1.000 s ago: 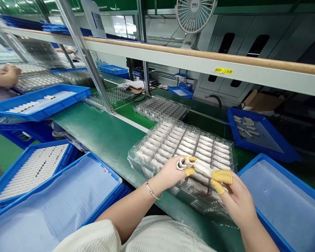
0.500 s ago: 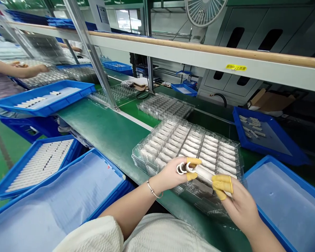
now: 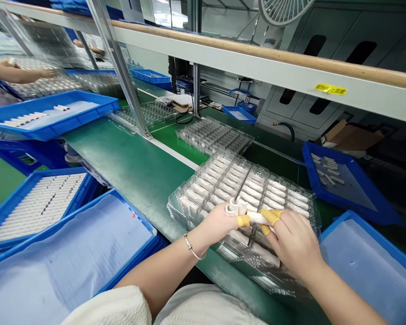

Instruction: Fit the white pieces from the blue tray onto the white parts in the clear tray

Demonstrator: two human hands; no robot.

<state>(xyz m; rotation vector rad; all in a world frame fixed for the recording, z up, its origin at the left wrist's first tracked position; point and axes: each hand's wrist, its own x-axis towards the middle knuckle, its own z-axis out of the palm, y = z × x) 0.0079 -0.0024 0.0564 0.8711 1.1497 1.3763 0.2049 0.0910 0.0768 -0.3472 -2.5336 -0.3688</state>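
Observation:
My left hand, with yellow finger cots, is closed around a few white channel-shaped pieces, whose C-shaped ends point up. Yellow-tipped fingers of my right hand pinch a white piece that reaches toward the left hand; whether both hands touch it I cannot tell. Beneath them lies a clear plastic tray on a stack of similar trays. Rows of white pieces fill its compartments, and my hands hide part of the near rows.
Blue trays with translucent liners stand left and right of me. Another blue tray holds loose white pieces. Clear trays sit behind on the green bench. A metal post and shelf rise ahead. Someone's arm reaches in far left.
My right hand has moved left and turned palm down over the tray. The pieces in my left hand have tipped upward. More white pieces show in the tray's near row.

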